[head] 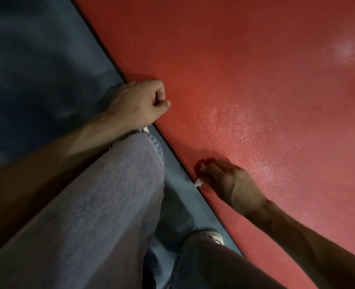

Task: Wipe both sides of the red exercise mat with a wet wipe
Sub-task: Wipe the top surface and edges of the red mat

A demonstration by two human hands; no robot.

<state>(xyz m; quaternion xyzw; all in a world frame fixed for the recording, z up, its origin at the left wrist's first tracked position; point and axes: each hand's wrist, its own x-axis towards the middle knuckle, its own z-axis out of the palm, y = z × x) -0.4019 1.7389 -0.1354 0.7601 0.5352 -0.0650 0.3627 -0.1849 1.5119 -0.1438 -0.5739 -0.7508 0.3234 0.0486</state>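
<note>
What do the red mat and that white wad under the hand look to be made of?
Red mat: probably vinyl or coated foam; its fine pebbled surface glints under the light. White wad: seemingly soft nonwoven wipe, crumpled under the right hand; mostly hidden.

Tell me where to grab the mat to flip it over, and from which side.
Grip the mat by its near long edge, between the left hand and the right hand pressing the wipe. Come from the blue floor side: the mat lies flat, and that raised rim is probably the only graspable part.
</note>
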